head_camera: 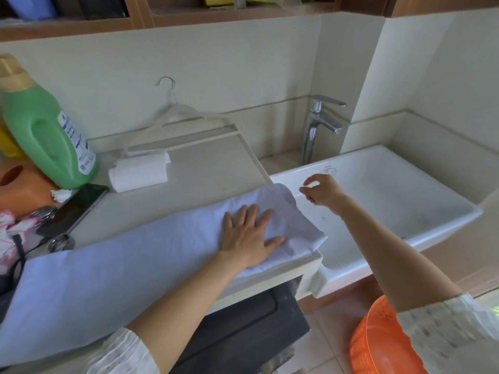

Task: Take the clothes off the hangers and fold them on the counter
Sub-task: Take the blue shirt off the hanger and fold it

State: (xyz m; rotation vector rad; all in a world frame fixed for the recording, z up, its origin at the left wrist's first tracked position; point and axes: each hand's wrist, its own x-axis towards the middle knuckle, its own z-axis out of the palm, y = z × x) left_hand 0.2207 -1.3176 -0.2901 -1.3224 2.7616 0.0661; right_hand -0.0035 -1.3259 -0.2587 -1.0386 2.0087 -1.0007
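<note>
Orange basket (378, 344): lower right of frame, on the floor.
White garment (129, 265): long folded strip lying across the worktop (205, 179), lower left to centre, its right end at the sink edge.
Left hand (249, 236): centre, fingers spread flat, pressing on the garment's right end.
Right hand (322, 191): right of centre, raised over the sink (405, 201), fingers loosely curled, holding nothing visible.
Phone (78, 209), green bottle (48, 136): left.
Folded white cloth (139, 172): centre left.
Hanger (189, 122): bare, against the wall behind it.
Tap (321, 125): upper right of centre.
</note>
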